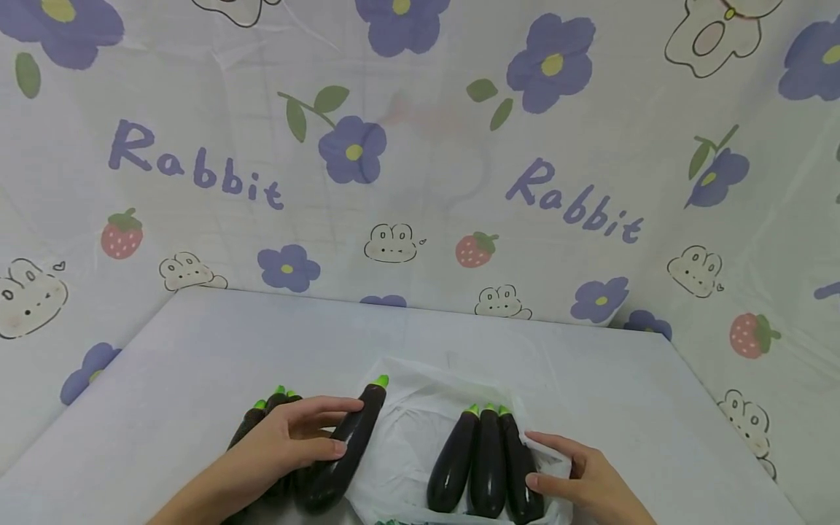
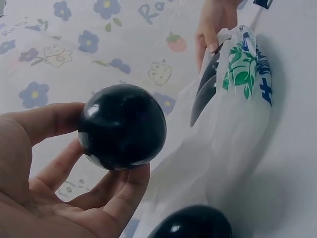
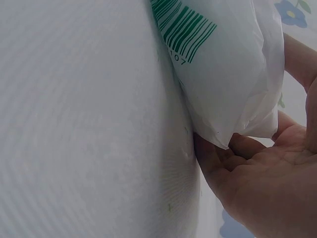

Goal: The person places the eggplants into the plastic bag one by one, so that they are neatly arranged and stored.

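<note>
My left hand [image 1: 282, 446] grips a dark glossy eggplant [image 1: 353, 448] with a green stem end, thumb on one side and fingers on the other. Seen end-on in the left wrist view, this eggplant [image 2: 121, 126] is held up beside a white plastic bag [image 2: 233, 119]. Three eggplants [image 1: 488, 467] lie side by side in the open bag [image 1: 403, 445], stems pointing away from me. At the bag's right side, my right hand [image 1: 587, 474] holds the plastic, its thumb by the rightmost eggplant and its fingers outside. Several more eggplants [image 1: 244, 424] lie to the left, partly hidden behind my left hand.
Everything rests on a white tabletop [image 1: 262, 343]. A cloth [image 1: 420, 182] printed with flowers, rabbits and strawberries hangs behind it and along both sides. Green printing [image 3: 190, 34] marks the bag's outside.
</note>
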A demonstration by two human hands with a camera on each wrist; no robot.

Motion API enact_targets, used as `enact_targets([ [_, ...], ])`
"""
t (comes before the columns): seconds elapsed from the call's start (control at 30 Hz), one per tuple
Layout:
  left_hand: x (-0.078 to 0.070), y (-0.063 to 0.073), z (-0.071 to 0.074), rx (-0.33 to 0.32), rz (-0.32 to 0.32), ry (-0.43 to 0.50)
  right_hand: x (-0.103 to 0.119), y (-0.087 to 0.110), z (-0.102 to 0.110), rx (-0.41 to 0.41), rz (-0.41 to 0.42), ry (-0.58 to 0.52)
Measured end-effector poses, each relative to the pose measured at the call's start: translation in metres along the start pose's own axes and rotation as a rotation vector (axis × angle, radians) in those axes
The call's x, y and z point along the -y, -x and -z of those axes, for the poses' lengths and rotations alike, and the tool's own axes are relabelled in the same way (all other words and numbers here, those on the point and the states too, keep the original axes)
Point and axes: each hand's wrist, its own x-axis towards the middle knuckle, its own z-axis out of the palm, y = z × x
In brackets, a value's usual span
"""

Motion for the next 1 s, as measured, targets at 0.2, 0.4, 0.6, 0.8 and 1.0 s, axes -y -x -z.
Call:
enact_targets([
  [0.2,-0.004,-0.010,-0.011,0.025,-0.004,0.012,0.001,0.000,0.000,-0.006,-0.003,0.011],
  [0.4,-0.008,-0.021,-0.022,0.038,-0.015,-0.009,0.004,0.001,-0.001,-0.011,-0.010,0.012],
  [0.6,-0.007,-0.035,-0.032,0.072,-0.031,0.022,0.004,0.001,-0.001,-0.017,-0.011,0.015],
  [0.8,-0.002,-0.046,-0.038,0.075,-0.026,0.048,0.002,0.000,0.000,-0.002,-0.004,-0.006],
  [1.0,0.001,-0.057,-0.046,0.088,-0.025,0.058,0.002,0.000,0.000,-0.019,-0.001,0.007],
])
